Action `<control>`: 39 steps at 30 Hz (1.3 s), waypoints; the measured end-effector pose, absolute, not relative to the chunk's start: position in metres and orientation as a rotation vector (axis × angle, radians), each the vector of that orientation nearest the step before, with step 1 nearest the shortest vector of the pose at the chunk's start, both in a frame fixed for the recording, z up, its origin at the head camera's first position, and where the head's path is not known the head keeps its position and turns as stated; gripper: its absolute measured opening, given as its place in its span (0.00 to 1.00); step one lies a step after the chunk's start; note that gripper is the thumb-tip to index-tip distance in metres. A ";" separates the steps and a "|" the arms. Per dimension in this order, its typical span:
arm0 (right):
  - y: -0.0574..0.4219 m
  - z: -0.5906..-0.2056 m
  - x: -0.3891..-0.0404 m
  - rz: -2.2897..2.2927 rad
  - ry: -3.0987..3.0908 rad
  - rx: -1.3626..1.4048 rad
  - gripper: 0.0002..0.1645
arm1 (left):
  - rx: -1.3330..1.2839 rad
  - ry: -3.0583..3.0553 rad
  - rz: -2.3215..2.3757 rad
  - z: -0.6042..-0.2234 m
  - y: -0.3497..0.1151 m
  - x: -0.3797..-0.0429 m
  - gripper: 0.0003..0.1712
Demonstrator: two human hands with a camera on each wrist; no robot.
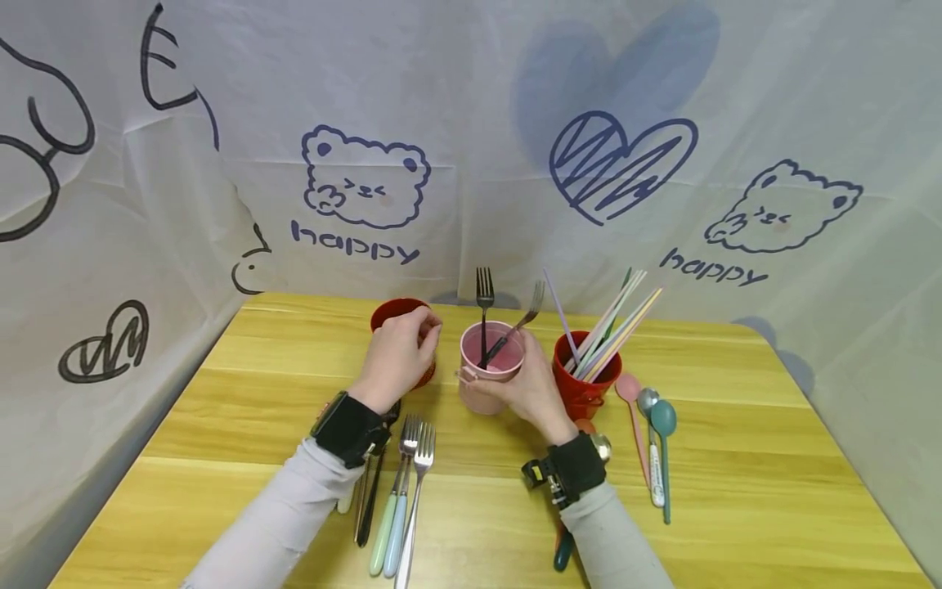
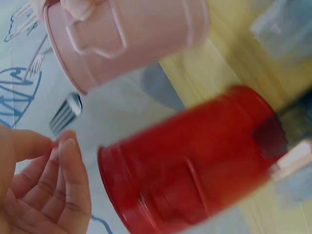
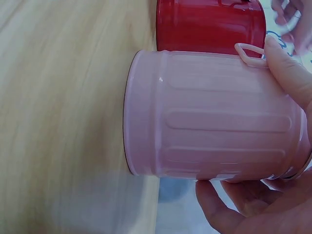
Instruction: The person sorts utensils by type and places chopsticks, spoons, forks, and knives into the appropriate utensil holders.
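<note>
My right hand (image 1: 533, 388) grips a pink metal bucket (image 1: 482, 401) standing on the table, thumb and fingers around its upper side. Inside lean two forks, a dark upright fork (image 1: 484, 298) and a tilted fork (image 1: 533, 307), tines up. In front of the left red bucket (image 1: 397, 307) is my left hand (image 1: 395, 356). In the left wrist view its fingers (image 2: 73, 170) bend loosely with the thumb close to the index finger; nothing shows between them. Below that hand several forks (image 1: 423, 458) lie on the table, some partly hidden by the wrist.
Another red bucket (image 1: 586, 397), holding several straws (image 1: 618, 327), stands right of the pink one. Right of it lie a pink spoon (image 1: 628, 387), a metal spoon (image 1: 648, 399) and a teal spoon (image 1: 663, 418). More cutlery is partly under my right forearm. A drawn-on white cloth hangs behind.
</note>
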State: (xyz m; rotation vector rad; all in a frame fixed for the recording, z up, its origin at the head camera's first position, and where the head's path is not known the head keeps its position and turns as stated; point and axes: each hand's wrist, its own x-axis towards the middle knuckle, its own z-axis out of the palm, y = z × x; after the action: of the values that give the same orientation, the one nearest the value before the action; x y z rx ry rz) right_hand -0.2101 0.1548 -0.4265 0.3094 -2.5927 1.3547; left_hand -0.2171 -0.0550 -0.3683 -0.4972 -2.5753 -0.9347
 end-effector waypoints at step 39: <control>0.154 -0.428 -0.210 1.418 -2.575 0.309 0.56 | -0.221 -3.247 -0.839 -0.420 -0.152 -0.145 0.11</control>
State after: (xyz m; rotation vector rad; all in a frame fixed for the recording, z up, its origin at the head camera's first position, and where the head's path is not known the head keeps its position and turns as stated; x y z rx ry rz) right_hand -0.2103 0.1539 -0.4281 0.3086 -2.5754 1.4181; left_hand -0.1447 -0.1515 -0.4199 -0.2211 -3.2467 -0.8387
